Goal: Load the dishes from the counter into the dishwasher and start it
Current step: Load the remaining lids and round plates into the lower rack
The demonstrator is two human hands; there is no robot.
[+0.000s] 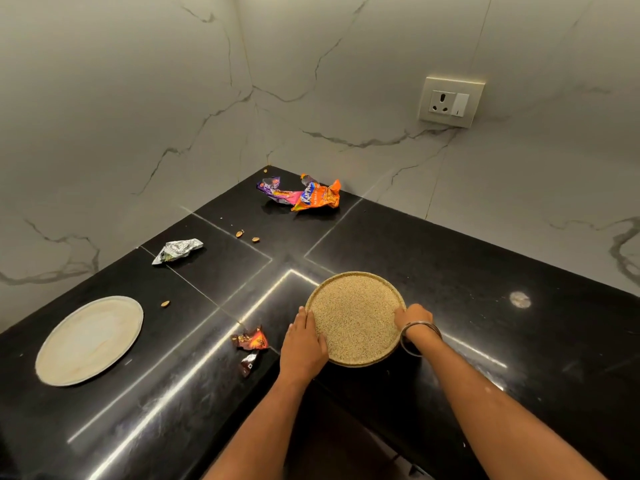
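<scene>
A round metal plate (353, 277) heaped with small tan grains sits on the black counter (485, 271) near its inner corner. My left hand (303, 341) lies on the plate's left rim, fingers wrapped over the edge. My right hand (414, 317), with a bangle at the wrist, grips the right rim. A second, empty steel plate (90, 339) lies flat at the far left of the counter, apart from both hands.
Snack wrappers litter the counter: an orange and purple pair (301, 194) at the back corner, a silver one (176, 250) to the left, dark brown ones (251, 344) beside my left hand. Small crumbs (247, 236) lie around. A wall socket (450, 102) sits on the marble wall.
</scene>
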